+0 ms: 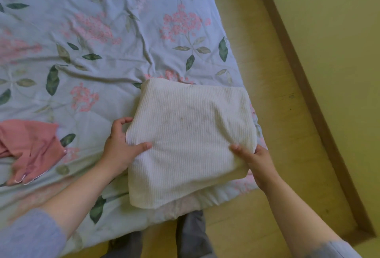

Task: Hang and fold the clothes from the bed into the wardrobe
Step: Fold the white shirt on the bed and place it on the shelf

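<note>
Your left hand point(119, 144) and right hand point(254, 158) each pinch a side of the folded white garment point(191, 140) at the near corner of the bed point(102, 31). Lift both sides together and keep it level so the fold holds. Further left, the pink garment point(30, 146) lies unfolded.

Ribbed matt cream knit garment point(191, 140), crinkled floral cotton-like bedspread point(102, 31), smooth pink cloth point(30, 146)
</note>
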`<state>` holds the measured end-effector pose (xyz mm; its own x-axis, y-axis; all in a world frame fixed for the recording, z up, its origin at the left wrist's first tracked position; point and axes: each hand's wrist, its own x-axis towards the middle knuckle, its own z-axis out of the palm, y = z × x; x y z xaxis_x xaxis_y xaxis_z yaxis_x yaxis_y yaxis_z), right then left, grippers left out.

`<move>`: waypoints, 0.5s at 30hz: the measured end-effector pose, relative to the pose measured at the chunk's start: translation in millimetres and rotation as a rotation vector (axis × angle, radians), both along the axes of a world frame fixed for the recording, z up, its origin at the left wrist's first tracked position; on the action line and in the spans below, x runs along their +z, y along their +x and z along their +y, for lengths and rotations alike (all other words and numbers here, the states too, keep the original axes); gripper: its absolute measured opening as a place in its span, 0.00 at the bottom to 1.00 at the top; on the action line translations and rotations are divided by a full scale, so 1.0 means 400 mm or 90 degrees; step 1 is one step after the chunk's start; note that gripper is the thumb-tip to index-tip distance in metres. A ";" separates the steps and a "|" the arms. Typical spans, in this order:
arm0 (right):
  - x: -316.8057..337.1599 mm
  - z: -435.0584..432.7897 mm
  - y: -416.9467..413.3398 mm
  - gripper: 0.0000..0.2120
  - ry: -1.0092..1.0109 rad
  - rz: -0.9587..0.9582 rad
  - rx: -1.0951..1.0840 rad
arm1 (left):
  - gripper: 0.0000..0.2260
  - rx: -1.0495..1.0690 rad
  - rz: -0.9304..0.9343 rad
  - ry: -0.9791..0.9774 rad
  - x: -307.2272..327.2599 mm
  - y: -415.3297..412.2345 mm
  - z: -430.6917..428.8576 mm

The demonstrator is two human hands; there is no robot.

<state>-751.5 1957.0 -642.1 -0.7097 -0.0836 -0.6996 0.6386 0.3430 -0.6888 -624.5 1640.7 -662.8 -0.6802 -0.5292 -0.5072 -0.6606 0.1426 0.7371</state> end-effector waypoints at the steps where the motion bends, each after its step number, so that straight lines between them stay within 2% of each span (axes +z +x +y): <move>1: 0.023 -0.001 0.002 0.20 -0.012 0.016 -0.005 | 0.35 0.000 0.020 0.009 0.029 -0.002 -0.007; 6: 0.173 0.001 0.010 0.20 -0.056 0.058 -0.014 | 0.27 -0.057 0.091 0.066 0.209 0.008 -0.029; 10: 0.320 0.034 0.031 0.27 -0.043 0.020 0.036 | 0.19 -0.082 0.121 0.110 0.363 0.052 -0.043; 12: 0.362 0.049 0.035 0.33 -0.035 -0.039 0.068 | 0.18 -0.096 0.111 0.119 0.409 0.072 -0.055; 15: 0.360 0.037 0.009 0.42 0.007 -0.199 0.101 | 0.14 -0.099 -0.001 0.121 0.409 0.060 -0.077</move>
